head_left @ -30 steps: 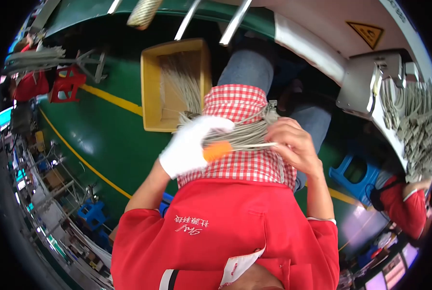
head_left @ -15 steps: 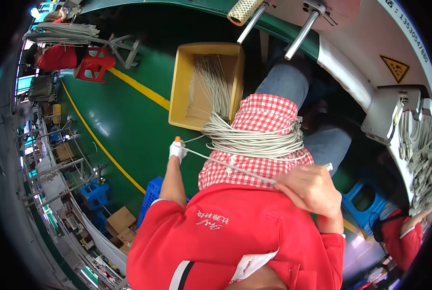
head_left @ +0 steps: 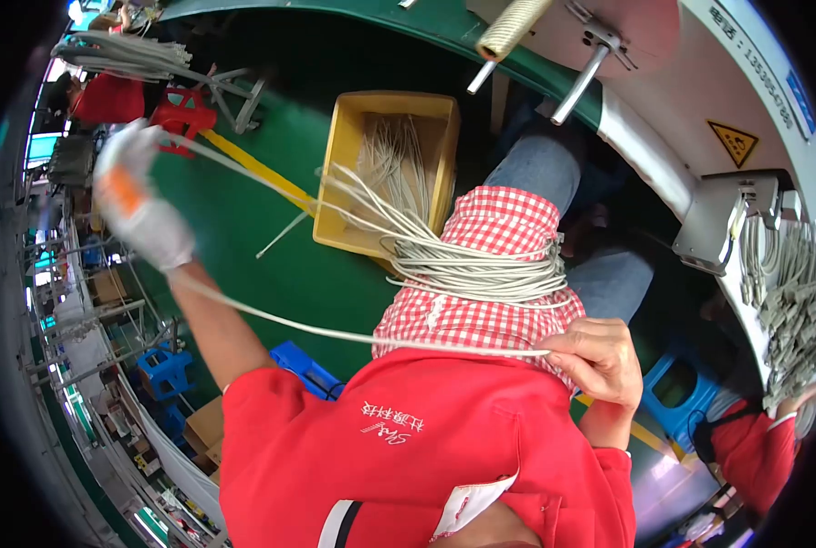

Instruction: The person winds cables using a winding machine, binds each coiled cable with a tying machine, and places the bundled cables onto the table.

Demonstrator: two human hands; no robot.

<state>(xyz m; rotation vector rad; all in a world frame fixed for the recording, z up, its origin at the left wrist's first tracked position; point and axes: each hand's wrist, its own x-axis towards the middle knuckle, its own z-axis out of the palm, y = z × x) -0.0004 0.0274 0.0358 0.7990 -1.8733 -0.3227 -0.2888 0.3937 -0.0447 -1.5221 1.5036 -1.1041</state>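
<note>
My left hand [head_left: 138,196], in a white glove with an orange patch, is raised far out to the left and blurred by motion. It appears closed around a grey cable, whose strand runs from the fingers back to the bundle. My bare right hand [head_left: 595,361], near my waist, pinches a cable [head_left: 380,343] between thumb and fingers; this length stretches left to my left wrist. A thick bundle of grey cables [head_left: 481,274] lies across the red-checked cloth [head_left: 508,215] on my lap, some strands lifting at its left.
A yellow bin [head_left: 339,219] holding cables stands on the green floor beyond my knees. At right is a machine with metal rods [head_left: 581,84] and hanging cables [head_left: 791,301]. A blue stool [head_left: 686,393] and a person in red [head_left: 755,447] are at lower right.
My left hand has swept outward, up and left, drawing the cable out long. My right hand keeps its pinch near my waist. Strands at the bundle's left have lifted over the bin.
</note>
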